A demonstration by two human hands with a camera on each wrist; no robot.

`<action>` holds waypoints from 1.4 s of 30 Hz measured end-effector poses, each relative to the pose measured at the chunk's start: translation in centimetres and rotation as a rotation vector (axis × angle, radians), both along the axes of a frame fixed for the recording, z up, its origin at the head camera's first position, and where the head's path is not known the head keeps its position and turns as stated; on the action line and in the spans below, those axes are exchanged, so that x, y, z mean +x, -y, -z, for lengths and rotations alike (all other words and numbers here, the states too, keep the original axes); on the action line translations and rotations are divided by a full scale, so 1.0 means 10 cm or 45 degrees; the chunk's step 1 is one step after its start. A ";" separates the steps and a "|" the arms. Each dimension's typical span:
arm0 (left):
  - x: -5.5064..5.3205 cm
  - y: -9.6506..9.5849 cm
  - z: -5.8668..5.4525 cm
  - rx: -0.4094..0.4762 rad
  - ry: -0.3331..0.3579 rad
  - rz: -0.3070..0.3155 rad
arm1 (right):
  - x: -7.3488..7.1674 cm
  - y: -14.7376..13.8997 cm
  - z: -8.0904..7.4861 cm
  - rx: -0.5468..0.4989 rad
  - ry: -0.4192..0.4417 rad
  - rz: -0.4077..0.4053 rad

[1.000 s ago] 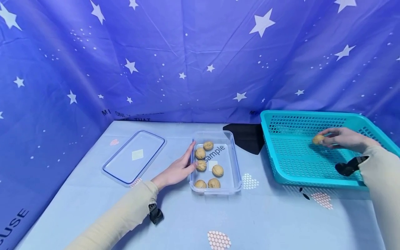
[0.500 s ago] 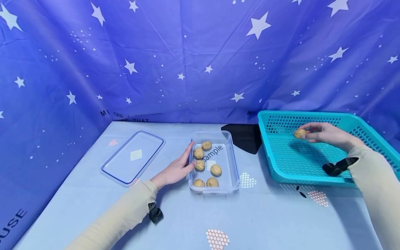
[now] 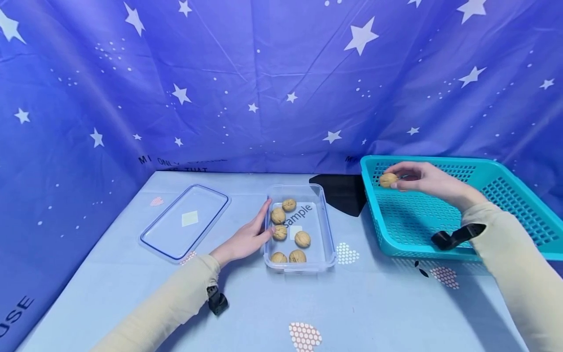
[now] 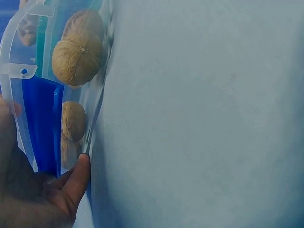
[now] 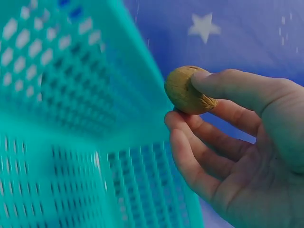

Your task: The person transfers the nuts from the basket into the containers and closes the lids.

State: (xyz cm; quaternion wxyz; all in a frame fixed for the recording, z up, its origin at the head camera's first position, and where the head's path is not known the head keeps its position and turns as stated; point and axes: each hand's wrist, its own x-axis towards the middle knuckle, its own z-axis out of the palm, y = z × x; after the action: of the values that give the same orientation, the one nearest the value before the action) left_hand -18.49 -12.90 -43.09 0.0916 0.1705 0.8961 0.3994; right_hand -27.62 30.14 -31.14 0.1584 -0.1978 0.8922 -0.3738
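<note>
In the head view, a clear plastic food container (image 3: 327, 230) stands at the middle of the table with several walnuts (image 3: 302, 239) in it. My left hand (image 3: 244, 239) holds its left wall, the thumb over the rim; in the left wrist view another finger (image 4: 80, 178) lies against the outside of the wall, low down. My right hand (image 3: 433, 183) pinches a walnut (image 3: 388, 180) between thumb and fingertips, raised over the back left part of a turquoise basket (image 3: 387, 244). The right wrist view shows this walnut (image 5: 183, 90) near the basket's rim.
A clear lid with a blue seal (image 3: 164, 244) lies flat on the table left of the container. A black patch (image 3: 338, 193) on the tablecloth lies between container and basket. A blue star-printed curtain (image 3: 264, 127) hangs behind the table.
My right hand has moved left and up with the walnut, from the middle of the basket toward its back left side. My left hand has stayed at the container.
</note>
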 end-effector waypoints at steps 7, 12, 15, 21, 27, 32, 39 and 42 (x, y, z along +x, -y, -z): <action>0.02 0.00 -0.02 0.014 0.000 0.000 | 0.11 0.39 -0.03 -0.085 0.020 -0.084; 0.01 0.01 -0.02 0.008 0.012 -0.001 | 0.19 0.64 0.00 -0.136 0.010 -0.146; 0.01 0.01 -0.02 0.012 0.007 0.006 | 0.23 0.78 0.04 -0.148 0.017 -0.189; 0.00 0.00 -0.02 0.026 -0.001 0.003 | 0.24 1.09 0.14 -0.165 0.072 -0.344; 0.01 0.00 -0.06 0.063 -0.032 0.019 | 0.21 1.29 0.29 -0.102 0.072 -0.424; 0.00 0.02 -0.09 0.062 -0.069 0.031 | 0.21 1.36 0.31 -0.057 0.065 -0.403; 0.01 0.15 -0.08 0.088 -0.136 0.041 | 0.23 1.42 0.30 -0.071 0.057 -0.383; 0.05 0.28 -0.08 0.128 -0.151 0.006 | 0.25 1.46 0.30 -0.110 0.033 -0.396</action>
State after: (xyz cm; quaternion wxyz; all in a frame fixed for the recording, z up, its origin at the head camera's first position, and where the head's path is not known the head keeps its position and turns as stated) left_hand -17.99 -15.75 -42.29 0.0307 0.2005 0.8784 0.4327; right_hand -25.14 15.57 -34.10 0.2173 -0.3353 0.8318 -0.3852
